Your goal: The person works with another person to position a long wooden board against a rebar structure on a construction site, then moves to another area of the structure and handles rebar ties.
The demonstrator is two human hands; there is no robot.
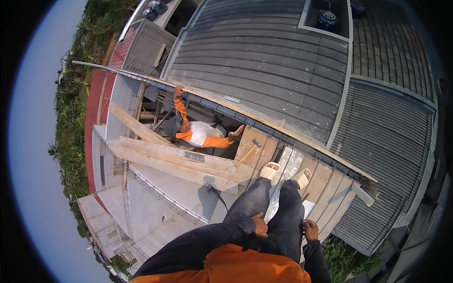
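Observation:
My left hand [259,225] is low at my lap against my dark trousers, fingers curled; what they hold is hidden. My right hand [311,230] hangs beside my right leg, fingers curled; its contents, if any, are unclear. My sandals [268,171] rest on wooden boards [330,198] around a pale metallic strip. A hammer [247,153] with a light handle lies ahead of my feet. In an opening beyond, another person in orange sleeves [214,141] has one hand raised to a long timber edge [226,104], the other by the boards.
Loose planks [137,125] lie at the left above white walls [146,203] with rebar cages [160,193]. A rebar beam [302,146] runs along the platform's far edge. Grey roofs [255,56] lie beyond and at right, with drops beside the boards. Trees [71,137] stand far left.

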